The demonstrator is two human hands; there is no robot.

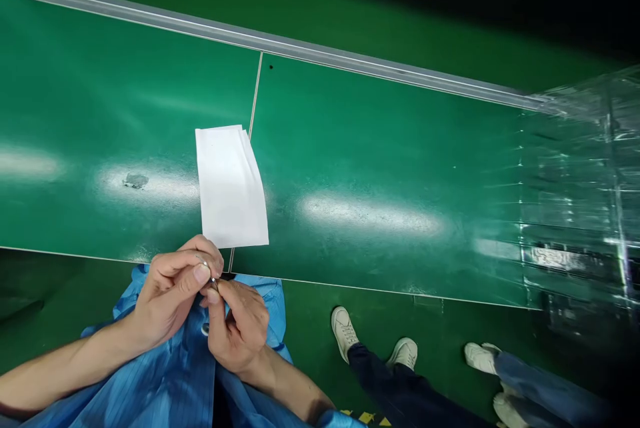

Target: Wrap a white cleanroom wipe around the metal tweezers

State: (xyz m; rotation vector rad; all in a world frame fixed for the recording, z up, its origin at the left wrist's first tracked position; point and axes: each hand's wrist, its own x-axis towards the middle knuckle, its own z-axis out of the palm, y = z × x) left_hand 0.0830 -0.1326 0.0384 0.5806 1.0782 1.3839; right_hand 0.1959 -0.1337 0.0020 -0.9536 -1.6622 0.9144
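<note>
Both my hands meet in front of my blue smock, just at the near edge of the green table. Between thumb and forefinger, my left hand [173,288] pinches a tiny shiny metal piece [214,283]; its kind is too small to make out. From the other side, my right hand [240,321] pinches the same piece, its thumb and forefinger close to the left fingertips. Right beyond my hands lies a folded white sheet of paper [233,188], flat on the table, its lower edge near my left knuckles.
The green table [360,155] has a seam across it and a metal rail [350,61] along its far edge. Clear plastic sheeting [575,215] stands at the right end. Two people's legs and white shoes [345,331] show on the floor at lower right.
</note>
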